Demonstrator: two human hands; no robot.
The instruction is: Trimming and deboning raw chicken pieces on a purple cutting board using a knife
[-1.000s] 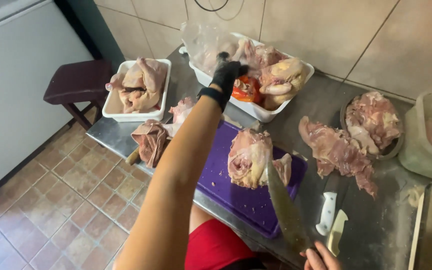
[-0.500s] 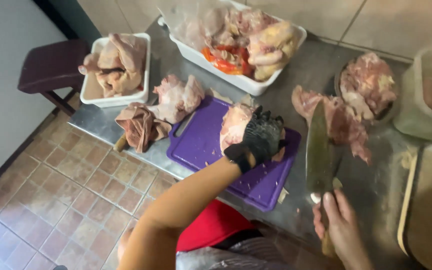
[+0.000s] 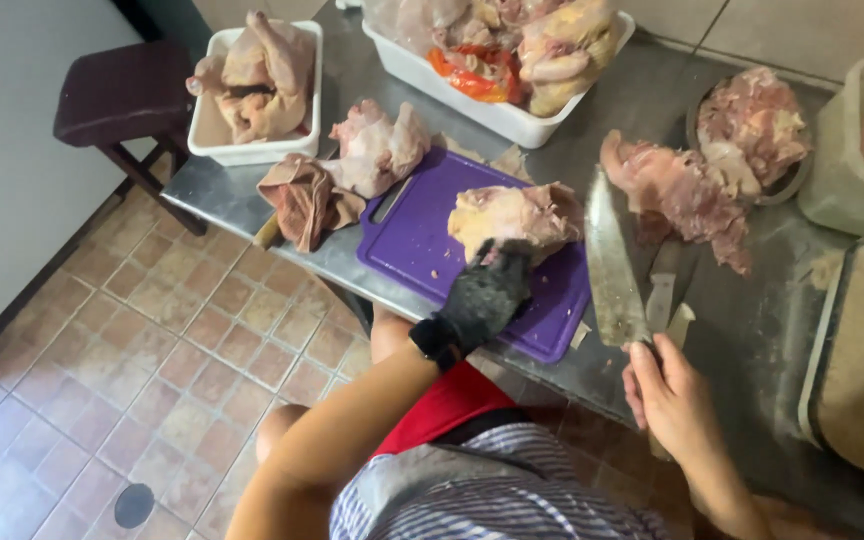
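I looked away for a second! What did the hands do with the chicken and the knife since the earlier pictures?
The gloved left hand pulled back from the far white tub and came down on the chicken on the purple cutting board. The right hand took up the big knife, which had lain on the metal table, and holds it blade up beside the chicken. The tubs and other meat stayed put.

Dark knit glove with a black cuff on the left hand (image 3: pixel 487 298), right hand (image 3: pixel 674 397) bare. Both arms sleeveless, grey-and-white striped apron (image 3: pixel 472 490), red shorts (image 3: pixel 444 405) beneath.
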